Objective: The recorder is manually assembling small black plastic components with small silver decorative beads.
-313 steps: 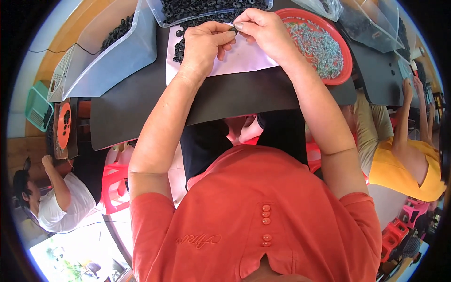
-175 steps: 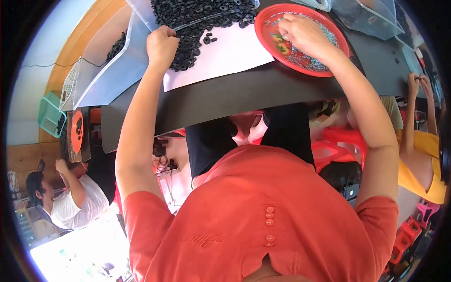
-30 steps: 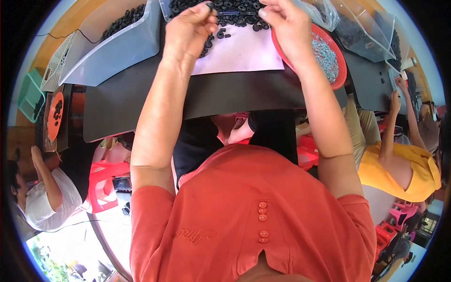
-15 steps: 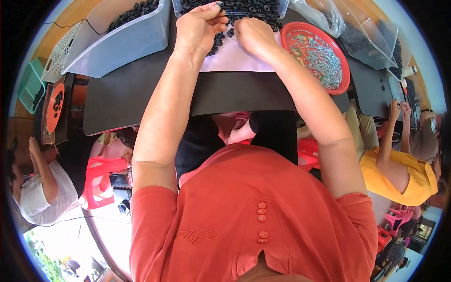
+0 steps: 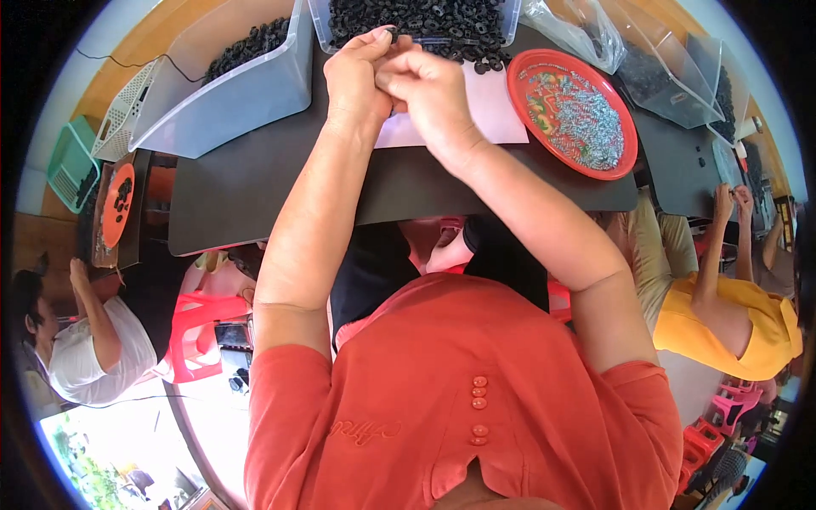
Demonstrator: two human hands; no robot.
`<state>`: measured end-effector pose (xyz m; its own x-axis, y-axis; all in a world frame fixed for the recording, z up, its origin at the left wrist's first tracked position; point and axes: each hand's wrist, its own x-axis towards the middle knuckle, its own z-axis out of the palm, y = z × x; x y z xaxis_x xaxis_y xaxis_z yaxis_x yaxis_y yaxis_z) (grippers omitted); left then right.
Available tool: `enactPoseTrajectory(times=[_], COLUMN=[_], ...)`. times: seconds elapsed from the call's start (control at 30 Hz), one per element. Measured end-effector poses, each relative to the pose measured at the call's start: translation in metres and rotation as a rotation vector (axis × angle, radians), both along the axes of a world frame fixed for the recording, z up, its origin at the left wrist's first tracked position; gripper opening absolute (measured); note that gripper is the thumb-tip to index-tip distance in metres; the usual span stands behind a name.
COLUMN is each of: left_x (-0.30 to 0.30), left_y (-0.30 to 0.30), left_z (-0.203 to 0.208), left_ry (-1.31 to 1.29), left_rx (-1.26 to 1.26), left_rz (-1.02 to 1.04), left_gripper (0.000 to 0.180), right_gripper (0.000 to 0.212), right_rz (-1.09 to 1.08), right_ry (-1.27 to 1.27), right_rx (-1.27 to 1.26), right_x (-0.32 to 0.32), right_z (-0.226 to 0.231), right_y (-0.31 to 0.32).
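Observation:
A small black plastic part is pinched between the thumb and fingertips of my left hand. My right hand is beside it with bent, closed fingers touching or nearly touching the left fingers; whatever they hold is hidden. Both hands are above a pale sheet on the dark table. Loose black parts lie at the sheet's far edge, in front of a clear tub filled with many more. To the right, a red plate holds a heap of small silvery pieces.
Another translucent tub of black parts stands on the left. A plastic bag and a clear bin are at the far right. The dark table's near edge is close to me. Other people sit working on both sides.
My right hand has moved left from the loose parts by the tub to my left hand. My left hand still holds the small black part. The whole view has shifted slightly.

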<state>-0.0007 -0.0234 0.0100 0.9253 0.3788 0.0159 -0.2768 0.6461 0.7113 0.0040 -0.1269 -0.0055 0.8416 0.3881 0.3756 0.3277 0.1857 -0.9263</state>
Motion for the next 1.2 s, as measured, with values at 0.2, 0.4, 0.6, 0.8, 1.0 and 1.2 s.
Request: enactPoseTrajectory(times=[0.2,0.4,0.6,0.8,1.0,1.2], left_x=[-0.005,-0.001,0.002,-0.007,-0.009,-0.008], left_y=[-0.003,-0.008,-0.013,-0.027,-0.028,-0.03], left_z=[0.0,-0.007,-0.012,-0.003,0.0,-0.004], left_ry=[0.002,0.004,-0.024,0.017,0.02,-0.018], left_rx=[0.036,0.045,0.194,0.412,0.475,0.472], left_rz=[-0.018,-0.043,-0.062,-0.043,-0.049,0.01], left_gripper=[0.011,0.011,0.016,0.014,0.017,0.01], right_gripper=[0.009,0.01,0.009,0.012,0.012,0.012], right_rz=[0.031,-0.058,-0.129,-0.07,-0.046,-0.068], right_ry=[-0.024,-0.372,-0.166,0.069,0.194,0.142], right_rx=[-0.021,-0.276,-0.138,-0.021,0.054,0.013], right_x=[-0.007,-0.004,0.029,0.044,0.035,0.034], right_z=[0.003,0.005,0.026,0.032,0.028,0.022], right_y=[-0.005,-0.022,-0.049,-0.059,-0.054,-0.052])
